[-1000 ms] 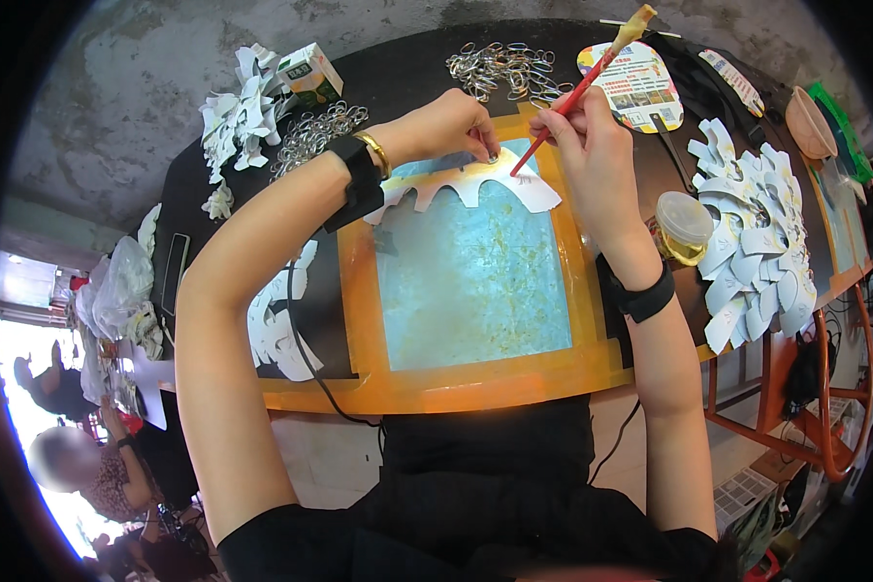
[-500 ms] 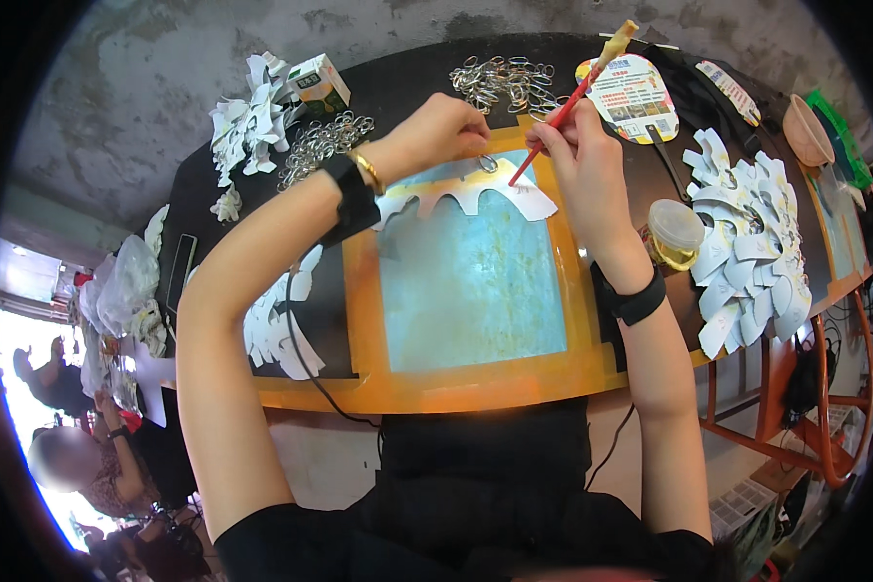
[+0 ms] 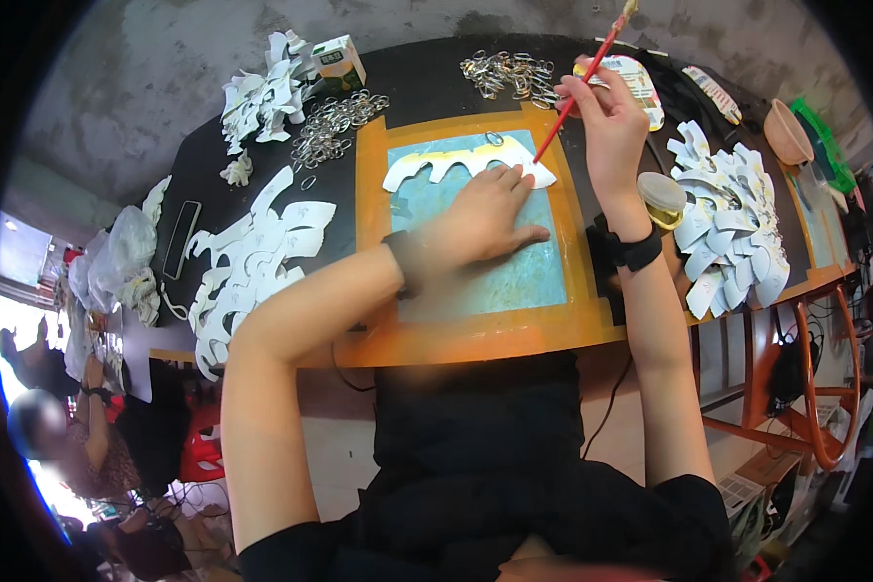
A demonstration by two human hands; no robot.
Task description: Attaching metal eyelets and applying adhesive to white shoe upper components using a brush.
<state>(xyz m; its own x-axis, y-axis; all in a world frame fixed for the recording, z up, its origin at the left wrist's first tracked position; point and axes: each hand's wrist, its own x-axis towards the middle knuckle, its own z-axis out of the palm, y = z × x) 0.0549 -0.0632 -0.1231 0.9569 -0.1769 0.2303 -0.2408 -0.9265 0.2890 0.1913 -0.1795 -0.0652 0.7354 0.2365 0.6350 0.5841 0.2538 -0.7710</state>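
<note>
A white scalloped cut-out piece [image 3: 412, 162] with a yellow film along its upper edge lies across the far part of a pale blue board [image 3: 436, 281]. My left hand [image 3: 485, 213] lies palm down over the board, fingers stretched out and fingertips on the piece's lower edge. In my right hand [image 3: 613, 126] is a thin red-handled brush [image 3: 555, 131], slanting down so that its lower tip meets the right part of the piece. At the piece's upper edge rests a small metal ring [image 3: 495, 139].
Orange tape [image 3: 373, 228] frames the board. Piles of white cut-outs lie left [image 3: 262, 242], far left [image 3: 262, 107] and right [image 3: 732, 228]. Metal rings are heaped in two clusters [image 3: 335, 126], [image 3: 509, 76]. A lidded tub [image 3: 662, 192] stands by my right wrist. Another person [image 3: 97, 436] is at far left.
My left hand has come down from beyond the board's top edge to lie flat at the piece. The right hand and brush have shifted slightly upward in the picture. The view has shifted too.
</note>
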